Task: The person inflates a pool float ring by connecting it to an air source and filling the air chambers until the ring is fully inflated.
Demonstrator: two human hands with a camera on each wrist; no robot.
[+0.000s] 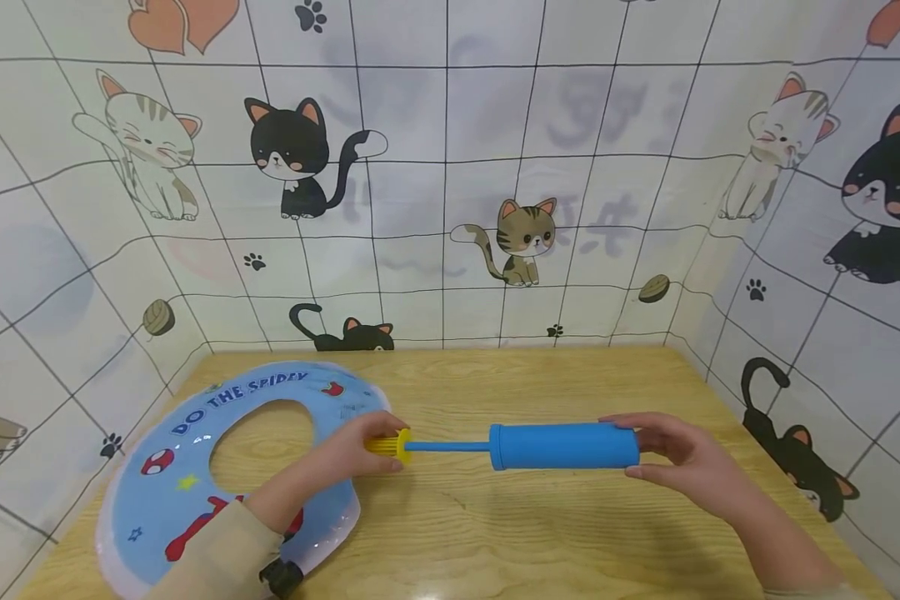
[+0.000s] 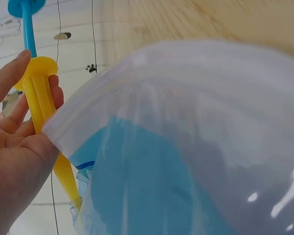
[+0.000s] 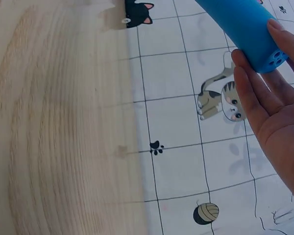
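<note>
— What is shown to the left of the blue pump barrel (image 1: 566, 446)?
— Farthest left of the barrel, a blue inflatable ring (image 1: 150, 500) is laid on the desk (image 1: 457, 533) and is partly covered by the left forearm. Nearer, a yellow handle (image 1: 385, 446) is gripped by the left hand (image 1: 352, 446), its fingers clamped on it; a thin blue rod (image 1: 450, 447) is seen running from handle to barrel.
— And at the barrel's right end?
— That end, pierced by small holes, is held by the right hand (image 1: 686, 454), its thumb and fingers pressed against opposite sides.
</note>
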